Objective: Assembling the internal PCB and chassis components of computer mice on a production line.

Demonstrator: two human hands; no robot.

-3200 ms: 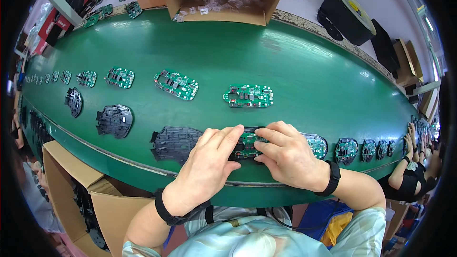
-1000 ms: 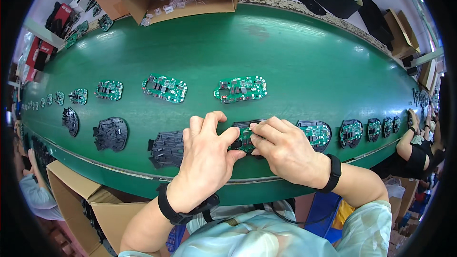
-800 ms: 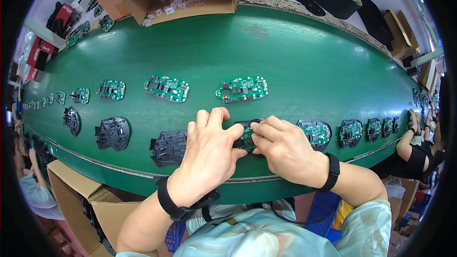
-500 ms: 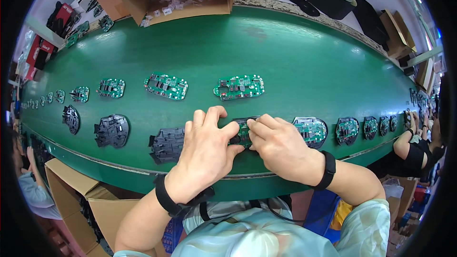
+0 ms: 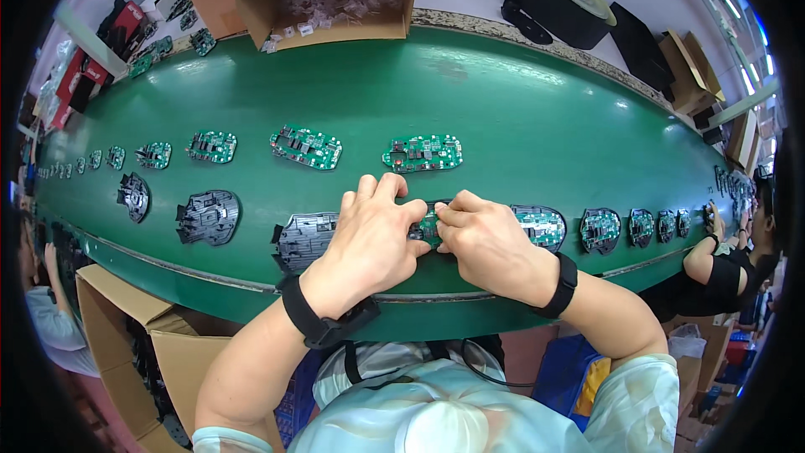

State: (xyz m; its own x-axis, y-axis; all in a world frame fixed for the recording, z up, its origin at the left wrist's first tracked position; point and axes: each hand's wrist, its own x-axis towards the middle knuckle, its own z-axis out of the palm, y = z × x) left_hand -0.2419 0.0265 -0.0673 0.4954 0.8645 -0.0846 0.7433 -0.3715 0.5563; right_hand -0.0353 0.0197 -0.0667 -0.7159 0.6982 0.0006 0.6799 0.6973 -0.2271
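A circuit board lies in a black shell on the green table; the half-curled left hand pinches its nine-o'clock end, the bunched right hand its three-o'clock end. A second board lies at twelve, a second shell at nine.

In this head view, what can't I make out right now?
All in the head view:
Green circuit board between the hands: mostly covered by the bare left hand and bare right hand.
Nearest ridged black plastic shell: right end hidden behind the left hand.
Farthest-left green circuit boards: too small for detail.
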